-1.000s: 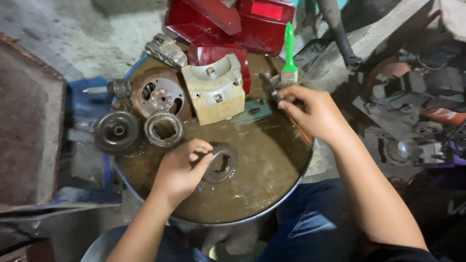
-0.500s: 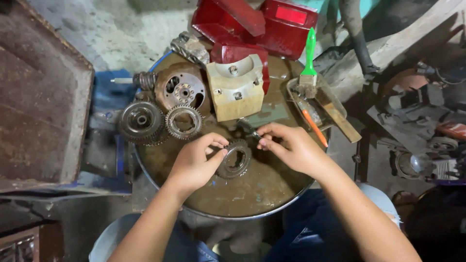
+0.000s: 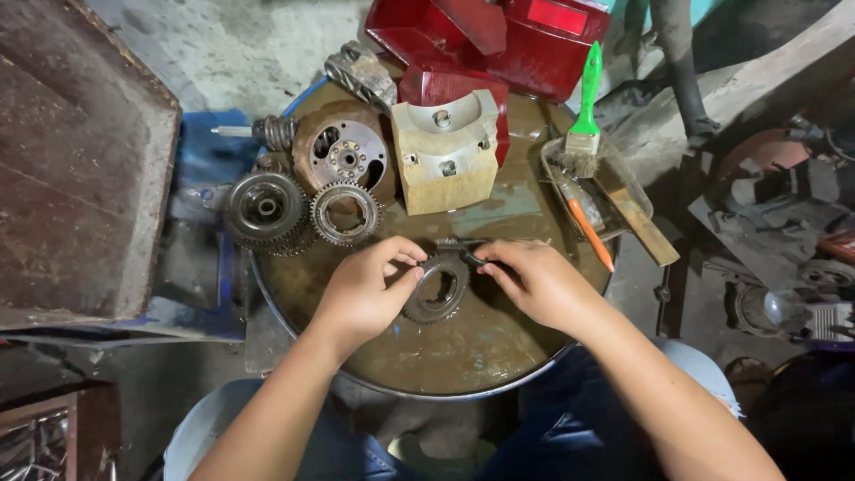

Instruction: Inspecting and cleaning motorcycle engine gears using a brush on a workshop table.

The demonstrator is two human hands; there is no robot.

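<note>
On an oily round drum top: dark toothed ring gear, lying flat, bore up, pinched by left hand; right hand gripping a small tool.

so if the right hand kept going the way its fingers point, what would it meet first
The right hand points leftward across the round tray. First in that line is the toothed gear ring, which its fingertips already seem to touch, with a small dark part between them. Just beyond the ring is the left hand.
</note>
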